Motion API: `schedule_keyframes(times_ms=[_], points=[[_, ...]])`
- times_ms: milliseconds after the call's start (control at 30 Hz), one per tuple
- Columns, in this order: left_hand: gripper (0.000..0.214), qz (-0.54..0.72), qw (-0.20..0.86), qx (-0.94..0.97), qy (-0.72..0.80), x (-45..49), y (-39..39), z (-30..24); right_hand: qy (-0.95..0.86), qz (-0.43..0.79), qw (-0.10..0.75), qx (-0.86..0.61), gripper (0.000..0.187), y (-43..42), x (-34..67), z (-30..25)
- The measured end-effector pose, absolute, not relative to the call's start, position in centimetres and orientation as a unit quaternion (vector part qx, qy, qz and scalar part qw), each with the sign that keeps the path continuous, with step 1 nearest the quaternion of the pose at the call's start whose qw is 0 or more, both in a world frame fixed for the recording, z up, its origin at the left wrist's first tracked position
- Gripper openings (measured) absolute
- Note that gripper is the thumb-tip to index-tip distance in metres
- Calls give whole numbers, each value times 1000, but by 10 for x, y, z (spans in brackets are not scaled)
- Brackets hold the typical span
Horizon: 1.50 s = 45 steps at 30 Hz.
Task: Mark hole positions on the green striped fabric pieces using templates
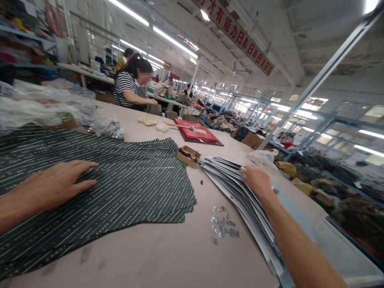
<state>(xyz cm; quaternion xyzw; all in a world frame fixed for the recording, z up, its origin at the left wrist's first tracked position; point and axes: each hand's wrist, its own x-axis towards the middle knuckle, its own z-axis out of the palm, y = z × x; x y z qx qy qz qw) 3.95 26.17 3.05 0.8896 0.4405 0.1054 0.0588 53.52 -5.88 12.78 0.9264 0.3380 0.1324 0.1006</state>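
A dark green pile of cut fabric [132, 184] with white stripes and small lettering covers the left of the table. Over it is my left hand [60, 180], fingers stretched out and nothing in them; whether it touches the cloth I cannot tell. To the right lies a fanned stack of thin grey-white sheets [237, 192], curving toward me. My right hand [256, 180] is closed at the stack's right edge, fingertips pinching what looks like a sheet edge, slightly blurred. Small shiny metal or clear pieces [223, 226] lie scattered between the two piles.
Beyond the fabric are a small cardboard box [188, 155], a red board [196, 131] and a bag of gold-coloured pieces [147, 121]. Clear plastic bags [48, 104] heap at left. A person in a striped top [127, 88] works across the pale table [144, 256].
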Motion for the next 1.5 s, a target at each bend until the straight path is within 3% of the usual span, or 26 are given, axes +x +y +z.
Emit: schedule_keyframes(times_ms=[200,367,600,700,900,1133,1267,1367,1500], points=[[48,41,42,908,415,57,250,44,465,-33,31,884,21,4,493,51],[43,56,29,893,445,53,244,37,488,-97,-11,867,24,38,488,21],[9,103,38,890,443,53,214,37,449,-163,-48,877,30,47,498,21],[17,106,77,884,448,45,206,34,420,-185,-61,886,38,47,499,21],[21,92,204,884,409,25,197,64,410,-194,-50,890,36,45,492,27],[18,10,380,854,355,20,118,103,444,-160,-26,881,41,27,497,51],[17,-30,387,834,392,30,81,87,452,-172,-135,865,15,21,505,58],[17,-63,384,831,397,35,63,72,423,-176,-217,862,35,-9,462,77],[22,-87,380,838,383,36,56,59,461,-272,-277,798,54,-57,351,106]])
